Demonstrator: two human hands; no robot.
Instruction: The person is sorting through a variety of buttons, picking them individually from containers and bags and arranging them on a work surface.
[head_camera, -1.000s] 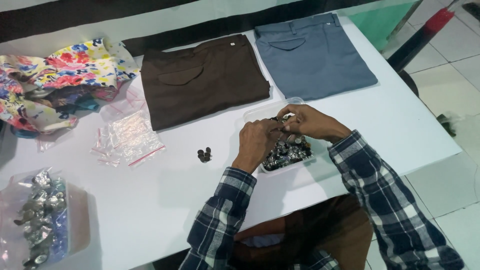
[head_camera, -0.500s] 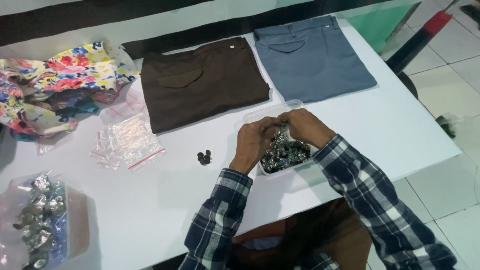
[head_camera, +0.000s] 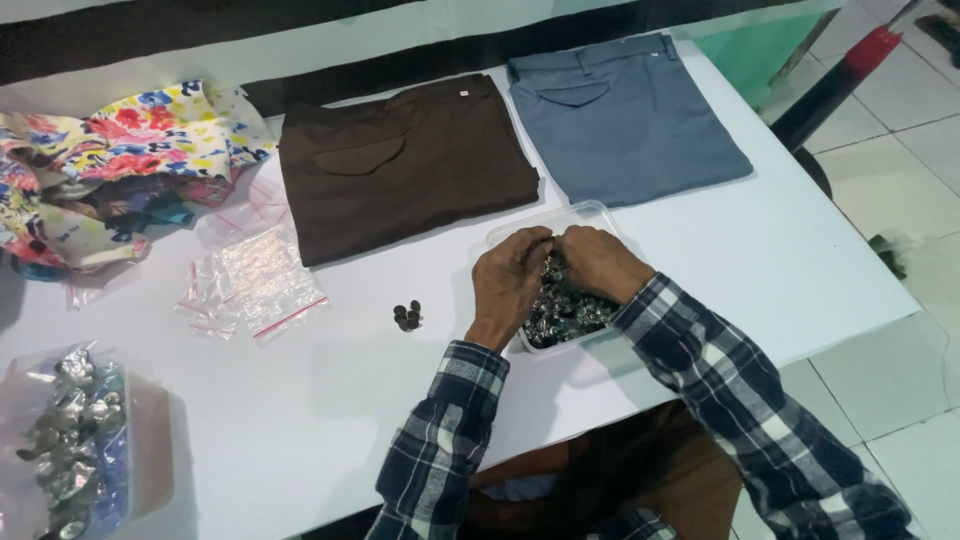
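Both hands hover together over a clear plastic tub (head_camera: 598, 214) filled with small shiny metal buttons (head_camera: 560, 310). My left hand (head_camera: 507, 280) has its fingers curled, fingertips pinched toward the right hand. My right hand (head_camera: 598, 262) is curled the same way, fingertips meeting the left above the buttons. What the fingertips pinch is too small to make out. A little cluster of dark buttons (head_camera: 407, 316) lies on the white table (head_camera: 300, 420) left of the tub.
Folded brown trousers (head_camera: 405, 165) and folded grey-blue trousers (head_camera: 625, 118) lie at the back. Small clear zip bags (head_camera: 250, 285) and floral fabric (head_camera: 110, 160) sit to the left. A plastic bag of metal pieces (head_camera: 65, 445) rests at the near left corner.
Both hands have drawn a little closer together and toward the tub's far side. The objects on the table have stayed put.
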